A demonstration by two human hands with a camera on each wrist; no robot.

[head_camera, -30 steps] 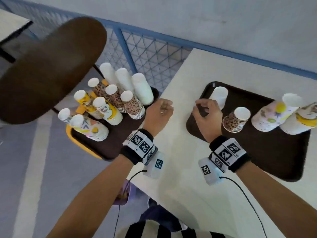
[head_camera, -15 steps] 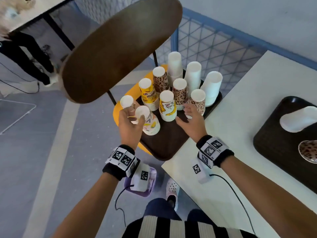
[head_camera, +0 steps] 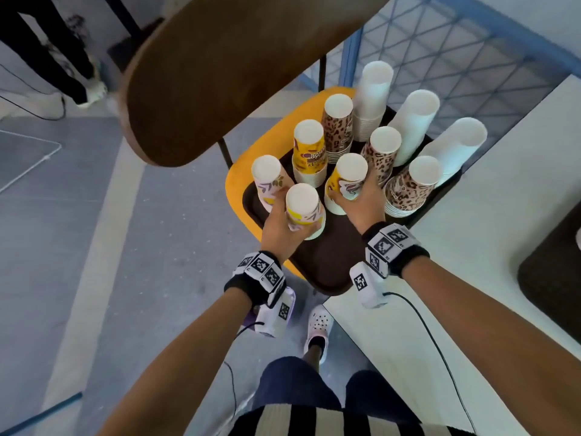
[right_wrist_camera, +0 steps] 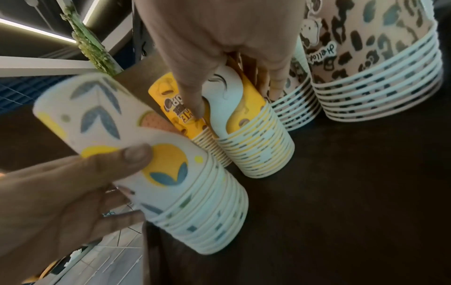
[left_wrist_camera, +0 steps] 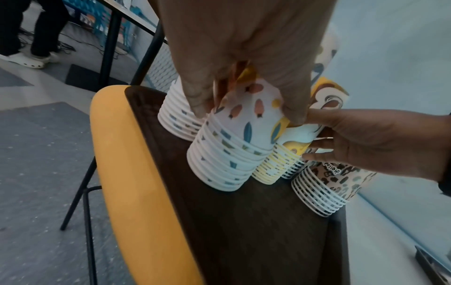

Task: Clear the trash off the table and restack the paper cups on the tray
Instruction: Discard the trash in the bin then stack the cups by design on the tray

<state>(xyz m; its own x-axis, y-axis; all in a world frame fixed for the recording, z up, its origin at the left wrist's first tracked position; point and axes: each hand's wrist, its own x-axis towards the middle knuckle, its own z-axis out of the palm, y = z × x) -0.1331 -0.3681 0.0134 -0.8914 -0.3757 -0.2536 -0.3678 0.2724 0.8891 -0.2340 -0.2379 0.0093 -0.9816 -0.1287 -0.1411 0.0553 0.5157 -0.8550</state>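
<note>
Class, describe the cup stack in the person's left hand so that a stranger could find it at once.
Start at the yellow chair seat with the dark tray on it, crowded with upside-down cup stacks. The leaf-print stack stands at the tray's near left, gripped by the left hand. Unlike the neighbouring yellow stack in the right hand, it is white with blue leaves and yellow circles.

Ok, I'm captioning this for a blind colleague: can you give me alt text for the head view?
Seen from above, the left hand grips a leaf-print cup stack and the right hand grips a yellow cup stack among upside-down paper cup stacks on a dark tray resting on a yellow chair beside a white table.
</note>
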